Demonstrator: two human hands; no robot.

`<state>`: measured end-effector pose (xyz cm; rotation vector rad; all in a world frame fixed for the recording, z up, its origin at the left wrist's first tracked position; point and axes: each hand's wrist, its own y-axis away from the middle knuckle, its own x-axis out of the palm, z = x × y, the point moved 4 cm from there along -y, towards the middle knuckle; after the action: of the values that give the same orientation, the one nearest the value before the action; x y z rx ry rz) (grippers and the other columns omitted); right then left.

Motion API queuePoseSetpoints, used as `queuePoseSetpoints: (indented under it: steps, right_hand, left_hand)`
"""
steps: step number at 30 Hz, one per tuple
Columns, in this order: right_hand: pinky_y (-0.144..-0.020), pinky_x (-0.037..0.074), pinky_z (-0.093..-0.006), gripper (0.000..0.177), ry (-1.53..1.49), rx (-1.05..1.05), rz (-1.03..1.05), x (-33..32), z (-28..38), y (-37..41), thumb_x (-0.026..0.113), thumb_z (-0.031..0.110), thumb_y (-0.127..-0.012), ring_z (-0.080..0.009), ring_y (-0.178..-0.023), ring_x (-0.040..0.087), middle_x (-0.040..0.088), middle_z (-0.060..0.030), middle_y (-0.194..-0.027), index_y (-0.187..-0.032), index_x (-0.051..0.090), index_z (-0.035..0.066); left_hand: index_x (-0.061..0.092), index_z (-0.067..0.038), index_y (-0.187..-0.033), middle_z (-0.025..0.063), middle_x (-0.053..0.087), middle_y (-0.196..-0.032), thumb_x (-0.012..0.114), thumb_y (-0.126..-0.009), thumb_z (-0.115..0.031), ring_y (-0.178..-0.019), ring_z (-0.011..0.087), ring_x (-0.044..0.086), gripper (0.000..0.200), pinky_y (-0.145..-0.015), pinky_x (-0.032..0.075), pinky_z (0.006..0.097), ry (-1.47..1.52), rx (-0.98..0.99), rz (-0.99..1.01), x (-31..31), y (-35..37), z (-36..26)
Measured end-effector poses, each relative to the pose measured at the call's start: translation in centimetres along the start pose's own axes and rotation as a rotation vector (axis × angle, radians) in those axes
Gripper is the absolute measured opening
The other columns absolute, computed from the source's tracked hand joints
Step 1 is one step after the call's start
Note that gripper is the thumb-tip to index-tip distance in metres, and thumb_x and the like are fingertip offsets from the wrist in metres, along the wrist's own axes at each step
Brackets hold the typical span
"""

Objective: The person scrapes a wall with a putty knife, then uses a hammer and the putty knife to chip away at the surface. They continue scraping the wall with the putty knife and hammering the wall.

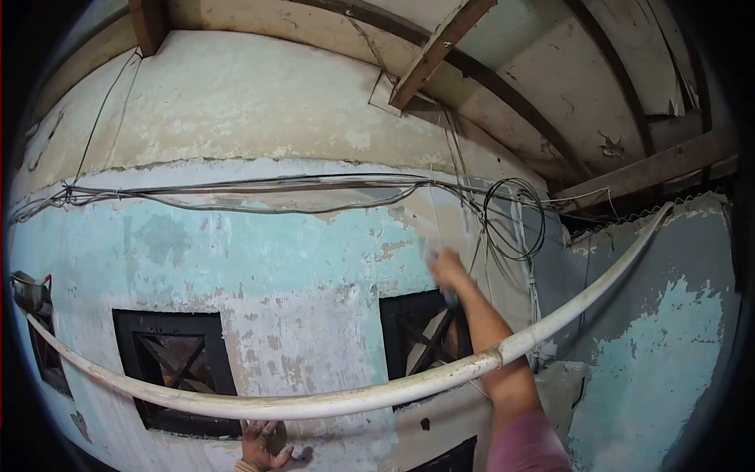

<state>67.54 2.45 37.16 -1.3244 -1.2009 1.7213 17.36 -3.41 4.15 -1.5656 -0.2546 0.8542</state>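
My right hand (447, 269) is raised against the peeling turquoise wall (314, 244), closed around something blurred that I cannot make out. It is above the dark window frame (425, 334) and left of the coiled black cable (515, 219). My right forearm passes behind a long pale pole (314, 403) that crosses the view. Low in the view, my left hand (263, 447) rests on the wall just below the pole, its fingers spread and partly hidden behind it.
Black cables (275, 187) run along the wall above my hands. A second dark window frame (177, 358) is at left. Wooden beams (440, 51) cross overhead. A container (31, 291) is at the far left edge. Another wall (668, 330) stands at right.
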Motion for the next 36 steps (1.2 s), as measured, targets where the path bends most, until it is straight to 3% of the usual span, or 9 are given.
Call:
queuePoseSetpoints:
  steps: [3, 9, 13, 15, 19, 28, 34, 35, 36]
  right_hand:
    - [-0.092, 0.048, -0.0477, 0.04, -0.098, -0.046, -0.053, 1.8, 1.7, 7.0, 0.056, 0.027, -0.091, -0.0457, -0.104, 0.06, 0.063, -0.0288, -0.111, -0.124, 0.059, 0.004]
    - [-0.065, 0.055, -0.0409, 0.037, -0.152, 0.203, -0.002, -0.2, -1.7, -0.3, 0.056, 0.024, -0.092, -0.0332, -0.067, 0.07, 0.068, -0.0225, -0.075, -0.119, 0.062, -0.001]
    - [-0.076, 0.054, -0.0446, 0.035, -0.166, 0.236, -0.097, -1.7, -4.3, -5.9, 0.063, 0.029, -0.089, -0.0412, -0.087, 0.066, 0.067, -0.0261, -0.09, -0.106, 0.063, -0.001]
    - [-0.075, 0.054, -0.0443, 0.035, -0.245, 0.384, -0.012, -4.4, -0.8, -5.3, 0.063, 0.028, -0.089, -0.0416, -0.087, 0.066, 0.068, -0.0257, -0.091, -0.106, 0.063, -0.002]
    - [-0.054, 0.053, -0.0373, 0.033, 0.003, 0.023, -0.126, 0.8, -7.1, -3.9, 0.058, 0.023, -0.093, -0.0249, -0.05, 0.065, 0.066, -0.0189, -0.068, -0.113, 0.063, -0.003]
    - [-0.085, 0.051, -0.0421, 0.044, -0.4, 0.567, 0.284, -1.0, 1.4, 14.4, 0.057, 0.03, -0.095, -0.0347, -0.094, 0.066, 0.068, -0.0246, -0.096, -0.131, 0.057, 0.005]
    - [-0.041, 0.044, -0.0336, 0.04, -1.06, 0.693, 0.469, 7.7, 6.5, 34.8, 0.047, 0.037, -0.1, -0.021, -0.045, 0.054, 0.057, -0.0082, -0.058, -0.082, 0.057, 0.004]
    - [-0.04, 0.042, -0.0313, 0.04, -1.198, 1.013, 0.495, 8.0, 10.7, 39.6, 0.05, 0.039, -0.099, -0.0188, -0.043, 0.051, 0.052, -0.0071, -0.054, -0.084, 0.058, 0.003]
    - [-0.044, 0.045, -0.0309, 0.034, -1.357, 0.871, 0.59, 9.4, 13.5, 44.3, 0.053, 0.035, -0.098, -0.0169, -0.048, 0.054, 0.055, -0.0077, -0.062, -0.098, 0.056, 0.001]
  left_hand:
    - [0.057, -0.006, -0.123, 0.0204, 0.056, -0.129, 0.062, -0.076, -0.057, -0.129, 0.0457, 0.044, 0.07, -0.115, 0.008, 0.064, -0.052, 0.033, -0.032, 0.3, 0.3, 0.3]
    - [0.061, -0.005, -0.117, 0.0189, 0.059, -0.119, 0.065, -0.073, -0.059, -0.118, 0.0402, 0.053, 0.07, -0.113, 0.018, 0.0604, -0.039, -0.003, -0.007, 1.0, 1.7, 2.2]
    - [0.061, -0.003, -0.118, 0.0174, 0.06, -0.116, 0.068, -0.069, -0.06, -0.111, 0.0377, 0.057, 0.075, -0.109, 0.026, 0.059, 0.041, -0.005, 0.003, 1.3, 1.8, 2.7]
    - [0.052, -0.003, -0.132, 0.0198, 0.052, -0.134, 0.06, -0.082, -0.058, -0.13, 0.0395, 0.042, 0.075, -0.114, 0.02, 0.0582, -0.084, 0.066, 0.019, 0.2, 1.1, 1.3]
    - [0.06, -0.004, -0.119, 0.0175, 0.06, -0.118, 0.067, -0.07, -0.06, -0.113, 0.0384, 0.056, 0.075, -0.109, 0.025, 0.0591, -0.063, 0.053, -0.047, 0.7, 1.4, 2.0]
    - [0.059, -0.003, -0.124, 0.0232, 0.057, -0.123, 0.072, -0.064, -0.051, -0.115, 0.0424, 0.053, 0.079, -0.101, 0.041, 0.0499, -0.027, 0.055, -0.03, 1.1, 1.5, 2.5]
    - [0.057, -0.005, -0.129, 0.0212, 0.056, -0.127, 0.076, -0.068, -0.04, -0.12, 0.043, 0.05, 0.072, -0.105, 0.036, 0.0519, 0.081, 0.08, 0.018, -0.4, 1.6, 1.7]
    - [0.056, -0.005, -0.129, 0.0211, 0.055, -0.13, 0.076, -0.07, -0.036, -0.122, 0.0426, 0.049, 0.07, -0.108, 0.032, 0.0527, 0.028, 0.077, 0.067, -1.4, 1.5, 0.5]
    - [0.056, -0.005, -0.129, 0.0211, 0.054, -0.133, 0.076, -0.071, -0.032, -0.125, 0.0422, 0.049, 0.067, -0.112, 0.029, 0.0535, -0.021, 0.079, 0.122, -1.9, 1.9, -0.8]
